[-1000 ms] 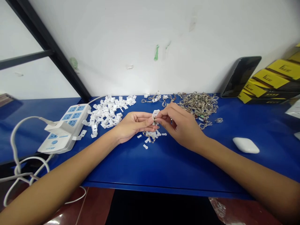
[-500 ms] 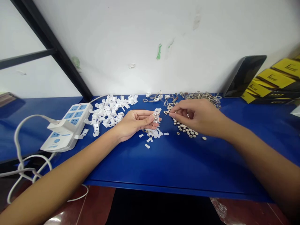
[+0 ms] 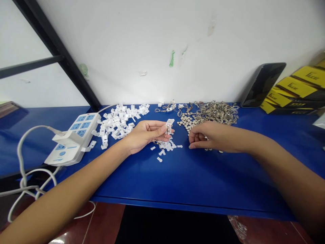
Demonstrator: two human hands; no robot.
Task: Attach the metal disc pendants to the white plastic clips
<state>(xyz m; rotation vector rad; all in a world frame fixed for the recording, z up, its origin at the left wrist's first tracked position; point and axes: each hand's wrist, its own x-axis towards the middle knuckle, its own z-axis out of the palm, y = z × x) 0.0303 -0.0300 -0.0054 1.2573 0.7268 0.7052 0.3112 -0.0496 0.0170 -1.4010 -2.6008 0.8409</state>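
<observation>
My left hand [image 3: 149,135] pinches a small white plastic battery case [image 3: 169,126] between thumb and fingers. Its lid stands up, and metal shows inside. A thin wire hangs beneath the fingers. On the right, my right hand [image 3: 207,137] is curled low over the table, thumb and fingers drawn together; what they hold, if anything, is hidden. It covers part of a spread of round silvery button cells [image 3: 186,120]. Small white plastic tabs [image 3: 167,145] lie below my left hand.
White cases [image 3: 118,118] are heaped at the left, beside a power strip [image 3: 78,135] with a plugged-in white cable. Tangled wire strings [image 3: 218,112] lie at the back right. A phone [image 3: 264,84] leans on the wall near stacked yellow-black boxes [image 3: 296,86]. The blue table [image 3: 162,183] has a front edge.
My right hand has moved down toward me over the button cells, its fingers curling more, uncovering the wire strings behind. My left hand stays nearly in place with the battery case.
</observation>
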